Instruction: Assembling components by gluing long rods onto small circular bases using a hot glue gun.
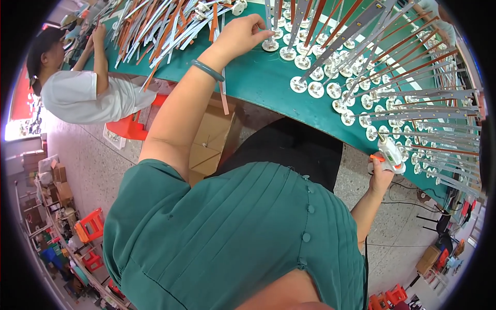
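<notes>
My left hand [244,37] is at the near edge of a group of upright strips, its thumb and fingertips closed at the lower part of a thin grey strip [268,13]. That strip stands on a round white base [270,46] with small parts on top. In my right hand [381,174] is a white hot glue gun [389,155] with an orange trigger, its nozzle pointing up toward the round bases at the table edge. Many more grey and brown strips [356,26] stand on similar white discs [315,89], some leaning.
A green-topped table [258,80] carries a loose heap of grey and brown strips [165,31] at the far left. Beneath it sits an open cardboard box [206,147]. To the left a person in a white shirt [77,95] works beside a red stool [129,126]. Cables [413,203] hang at right.
</notes>
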The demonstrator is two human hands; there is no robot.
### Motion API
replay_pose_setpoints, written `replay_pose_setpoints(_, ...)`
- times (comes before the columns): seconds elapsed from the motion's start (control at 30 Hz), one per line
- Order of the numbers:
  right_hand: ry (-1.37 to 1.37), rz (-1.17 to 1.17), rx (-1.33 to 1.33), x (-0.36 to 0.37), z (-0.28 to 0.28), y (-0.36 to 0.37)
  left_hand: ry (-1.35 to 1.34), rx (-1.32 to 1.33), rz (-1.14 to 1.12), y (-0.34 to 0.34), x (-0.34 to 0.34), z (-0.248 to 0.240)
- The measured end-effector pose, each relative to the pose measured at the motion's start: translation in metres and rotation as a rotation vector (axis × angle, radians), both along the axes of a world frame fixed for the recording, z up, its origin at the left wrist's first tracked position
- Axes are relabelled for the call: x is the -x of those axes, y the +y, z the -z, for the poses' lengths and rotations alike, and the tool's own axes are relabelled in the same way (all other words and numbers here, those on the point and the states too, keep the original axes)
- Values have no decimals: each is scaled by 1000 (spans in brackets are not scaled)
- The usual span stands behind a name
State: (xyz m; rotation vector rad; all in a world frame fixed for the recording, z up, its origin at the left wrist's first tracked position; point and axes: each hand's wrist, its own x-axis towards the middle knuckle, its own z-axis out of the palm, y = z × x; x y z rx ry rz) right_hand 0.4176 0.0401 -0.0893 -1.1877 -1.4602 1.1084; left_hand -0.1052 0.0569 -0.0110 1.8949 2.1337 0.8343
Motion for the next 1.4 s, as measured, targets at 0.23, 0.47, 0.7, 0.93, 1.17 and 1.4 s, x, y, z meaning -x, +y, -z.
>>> replay_pose_setpoints(0.23, 4, -13, -11, 2, 1, -4, -317, -142, 2, -6, 6, 20)
replay_pose_setpoints(0.47, 251, -227, 52, 17, -34, -40, -534, 57, 121, -104, -35, -49)
replay_pose_setpoints(0.7, 474, -349, -173, 66, -92, -56, -493, 210, 772, -112, -163, -79)
replay_pose_setpoints(0.93, 445, -127, -143, 74, -114, -81, -372, 221, 967, -85, -248, -63)
replay_pose_setpoints(1.17, 616, 16, -282, 44, -105, -73, -507, -152, 764, -82, -248, -31)
replay_pose_setpoints(1.4, 704, 126, -187, 46, -103, -52, 58, -301, 565, -73, -210, 15)
